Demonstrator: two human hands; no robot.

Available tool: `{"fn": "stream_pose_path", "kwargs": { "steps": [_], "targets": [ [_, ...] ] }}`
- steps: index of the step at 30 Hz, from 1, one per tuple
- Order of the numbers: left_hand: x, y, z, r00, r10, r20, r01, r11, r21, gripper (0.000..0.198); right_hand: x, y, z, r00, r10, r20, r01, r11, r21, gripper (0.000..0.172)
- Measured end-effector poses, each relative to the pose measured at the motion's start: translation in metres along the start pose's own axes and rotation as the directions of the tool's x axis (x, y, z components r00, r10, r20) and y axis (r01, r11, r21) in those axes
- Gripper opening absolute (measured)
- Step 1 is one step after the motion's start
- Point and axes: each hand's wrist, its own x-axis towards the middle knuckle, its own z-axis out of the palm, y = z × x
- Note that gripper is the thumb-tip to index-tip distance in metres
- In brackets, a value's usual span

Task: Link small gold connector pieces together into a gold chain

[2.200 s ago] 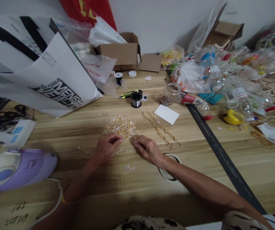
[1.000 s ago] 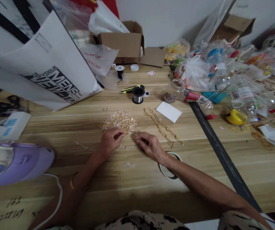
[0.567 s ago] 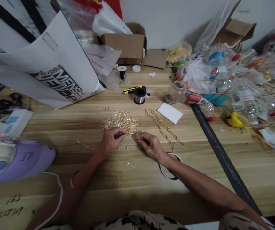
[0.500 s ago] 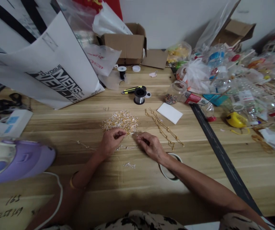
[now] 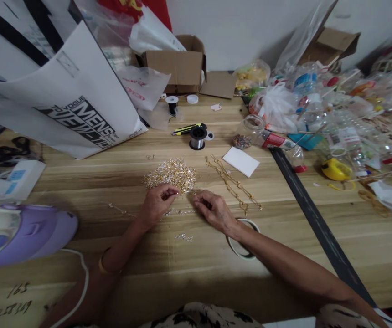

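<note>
A heap of small gold and silver links (image 5: pixel 170 173) lies on the wooden table (image 5: pixel 285 237). My left hand (image 5: pixel 155 203) rests just below the heap, fingers pinched on a tiny piece at its near edge. My right hand (image 5: pixel 214 210) sits beside it, fingers curled and pinched on something too small to make out. A thin silvery chain (image 5: pixel 178 212) runs on the table between both hands. Finished gold chains (image 5: pixel 232 184) lie to the right of the heap. A small loose cluster of links (image 5: pixel 184 237) sits nearer to me.
A tape roll (image 5: pixel 242 239) lies under my right forearm. A wire spool (image 5: pixel 197 137), yellow cutter (image 5: pixel 185 130), white pad (image 5: pixel 240 161) and bead jar (image 5: pixel 245 133) stand behind. White bag (image 5: pixel 76 109) at left, purple device (image 5: pixel 21 232) near left, black strip (image 5: pixel 315 218) and clutter at right.
Both hands stay at the near edge of the heap with only small finger movements. The view has shifted slightly.
</note>
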Motion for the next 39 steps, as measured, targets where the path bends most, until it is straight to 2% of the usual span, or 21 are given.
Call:
{"fn": "stream_pose_path", "kwargs": {
  "steps": [17, 39],
  "targets": [
    [0.0005, 0.0017, -0.0005, 1.000, -0.013, -0.027, 0.013, 1.000, -0.007, 0.008, 0.0010, -0.0006, 0.0004, 1.000, 0.004, -0.002, -0.004, 1.000, 0.007, 0.012],
    [0.0021, 0.0026, -0.0015, 0.993, 0.115, -0.028, -0.113, 0.990, 0.080, 0.010, 0.0005, 0.0012, 0.0013, 1.000, -0.001, -0.009, 0.001, 1.000, 0.000, 0.011]
  ]
}}
